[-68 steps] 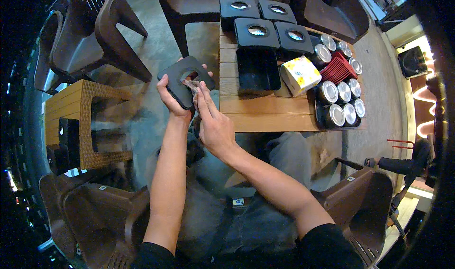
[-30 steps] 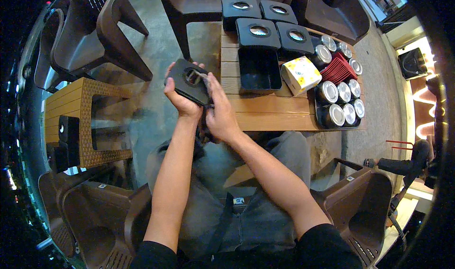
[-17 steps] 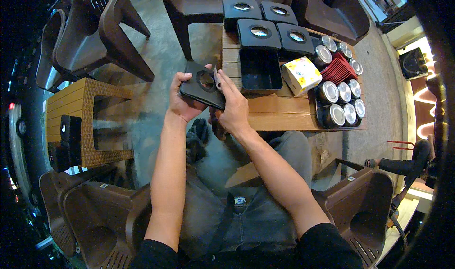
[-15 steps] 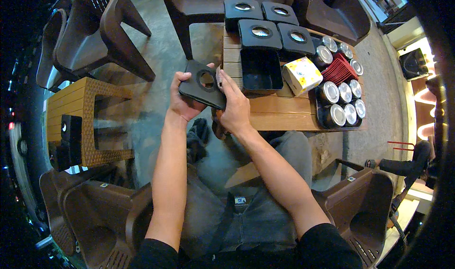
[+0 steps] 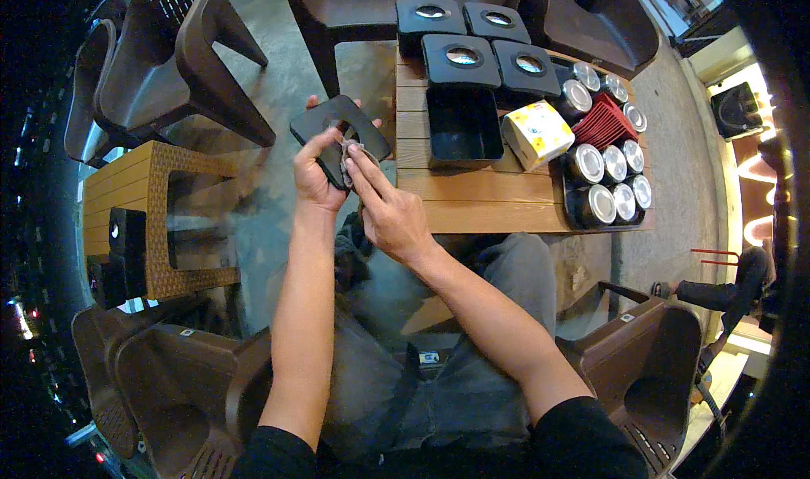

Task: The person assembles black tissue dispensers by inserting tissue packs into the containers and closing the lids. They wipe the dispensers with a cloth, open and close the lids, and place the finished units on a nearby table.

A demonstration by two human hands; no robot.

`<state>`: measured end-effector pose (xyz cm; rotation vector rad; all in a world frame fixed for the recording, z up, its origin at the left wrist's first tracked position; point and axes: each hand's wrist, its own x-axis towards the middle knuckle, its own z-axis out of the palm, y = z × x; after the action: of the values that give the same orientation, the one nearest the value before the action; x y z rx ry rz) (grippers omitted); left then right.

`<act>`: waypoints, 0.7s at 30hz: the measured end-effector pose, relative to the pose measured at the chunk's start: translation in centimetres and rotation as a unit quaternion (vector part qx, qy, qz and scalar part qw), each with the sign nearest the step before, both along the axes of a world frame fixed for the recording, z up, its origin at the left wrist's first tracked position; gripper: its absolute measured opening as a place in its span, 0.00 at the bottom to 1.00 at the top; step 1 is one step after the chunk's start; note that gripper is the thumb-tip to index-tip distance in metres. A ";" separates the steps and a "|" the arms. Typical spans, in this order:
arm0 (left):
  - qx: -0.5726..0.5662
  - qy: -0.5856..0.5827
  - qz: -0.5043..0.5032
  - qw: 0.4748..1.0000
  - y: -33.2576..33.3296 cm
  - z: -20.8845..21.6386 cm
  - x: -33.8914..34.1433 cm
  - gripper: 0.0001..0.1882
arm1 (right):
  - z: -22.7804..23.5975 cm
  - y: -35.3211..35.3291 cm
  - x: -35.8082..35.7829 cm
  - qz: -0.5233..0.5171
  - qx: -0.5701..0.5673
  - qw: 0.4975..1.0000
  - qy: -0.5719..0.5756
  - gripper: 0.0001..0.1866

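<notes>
I see the lid swung left and turned since half a second ago; the cloth has moved from its right edge to the near side of its hole, so I judge the wiping has switched spots. The left grip clasps the lid in midair, left of the desk; the right grip pinches the cloth against it. I count one held lid, one cloth, four lidded boxes, one open box, one yellow-white carton, one red ribbed stack and ten visible silver-topped jars.
</notes>
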<state>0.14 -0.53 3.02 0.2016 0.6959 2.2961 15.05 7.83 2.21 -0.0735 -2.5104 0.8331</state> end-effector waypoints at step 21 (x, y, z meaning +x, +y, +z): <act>0.058 0.036 0.029 0.997 0.8 -0.9 0.8 0.24 | -0.6 -1.4 0.1 -0.101 0.030 0.982 -0.155 0.50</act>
<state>0.89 0.29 2.09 0.3240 0.6117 2.3975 15.19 6.46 1.57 -0.4619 -2.7554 0.7067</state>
